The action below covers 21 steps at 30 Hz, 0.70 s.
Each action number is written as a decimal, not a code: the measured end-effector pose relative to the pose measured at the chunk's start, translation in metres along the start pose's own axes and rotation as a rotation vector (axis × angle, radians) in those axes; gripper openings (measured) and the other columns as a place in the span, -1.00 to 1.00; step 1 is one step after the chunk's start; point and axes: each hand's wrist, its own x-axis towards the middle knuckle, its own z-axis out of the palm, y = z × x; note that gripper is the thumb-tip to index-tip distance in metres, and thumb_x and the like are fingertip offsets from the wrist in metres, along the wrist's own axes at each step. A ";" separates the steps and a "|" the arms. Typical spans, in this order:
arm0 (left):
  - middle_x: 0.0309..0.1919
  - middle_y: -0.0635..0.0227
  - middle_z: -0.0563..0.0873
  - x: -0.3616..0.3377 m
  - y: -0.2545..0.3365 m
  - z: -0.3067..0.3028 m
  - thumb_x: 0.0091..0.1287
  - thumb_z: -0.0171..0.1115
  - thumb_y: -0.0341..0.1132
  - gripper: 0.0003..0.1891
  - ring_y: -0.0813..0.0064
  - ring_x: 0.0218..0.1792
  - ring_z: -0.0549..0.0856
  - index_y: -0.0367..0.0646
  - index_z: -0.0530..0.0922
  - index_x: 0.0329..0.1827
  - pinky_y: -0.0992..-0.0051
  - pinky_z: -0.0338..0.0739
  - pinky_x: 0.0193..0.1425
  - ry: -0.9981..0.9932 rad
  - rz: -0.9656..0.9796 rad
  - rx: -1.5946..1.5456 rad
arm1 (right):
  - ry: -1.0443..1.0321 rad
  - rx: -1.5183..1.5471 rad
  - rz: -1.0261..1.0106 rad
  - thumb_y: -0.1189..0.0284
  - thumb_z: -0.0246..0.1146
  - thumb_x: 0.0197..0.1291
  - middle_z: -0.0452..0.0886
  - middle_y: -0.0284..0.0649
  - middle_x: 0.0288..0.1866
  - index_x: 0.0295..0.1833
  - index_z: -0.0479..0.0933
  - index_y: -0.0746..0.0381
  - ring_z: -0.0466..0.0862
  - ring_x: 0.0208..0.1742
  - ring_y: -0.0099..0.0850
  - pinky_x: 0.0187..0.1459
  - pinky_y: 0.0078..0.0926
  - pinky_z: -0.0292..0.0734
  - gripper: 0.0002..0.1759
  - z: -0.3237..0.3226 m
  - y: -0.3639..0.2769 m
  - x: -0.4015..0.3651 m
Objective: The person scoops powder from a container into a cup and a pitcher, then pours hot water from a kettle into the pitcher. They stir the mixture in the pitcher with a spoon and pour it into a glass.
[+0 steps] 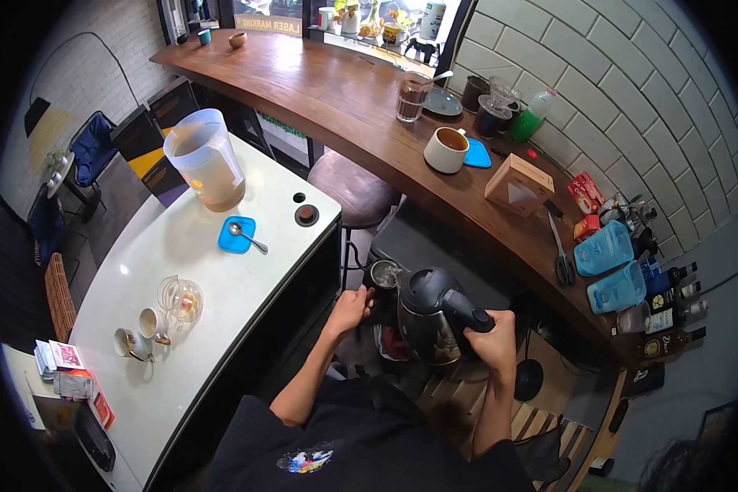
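1. Grip: right hand (494,338) wrapped round the handle of a black-lidded kettle (418,326), fingers closed on it. Left hand (353,310) curled at the near side of a small round cup (383,275); seems to grasp it, though the exact contact is partly hidden.

2. Position: kettle just right of frame center, low, tilted with its spout toward the left. Cup close beside the spout, near the middle of the frame. Both sit in the gap between 2 counters.

3. Step in hand, as I judge it: pouring. Clear glint at the spout and inside the cup looks like water; flow rate too small to tell.

4. Next move calls for a level cup under the spout and a slow, steady right wrist, with the tilt eased back before the cup fills. Risk: a splash over the left fingers, if that water is hot.

5. Surroundings: white counter (213,348) at left, with a plastic pitcher (205,160) upper left and a spoon (246,236) on a blue lid (225,243) below it. Wooden counter (320,92) runs from upper left to lower right, bearing a pale mug (444,153) upper right of center.
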 end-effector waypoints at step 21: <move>-0.65 0.49 0.54 -0.010 0.014 0.012 0.61 -0.16 -0.01 -0.44 0.67 -0.63 0.49 -0.21 0.56 -0.47 0.54 0.33 -0.50 -0.044 -0.028 -0.086 | 0.024 -0.050 -0.027 0.57 0.29 -0.21 0.41 -0.34 -0.74 -0.55 0.57 0.40 0.44 -0.56 -0.72 -0.50 -0.56 0.34 -0.91 -0.016 -0.008 -0.004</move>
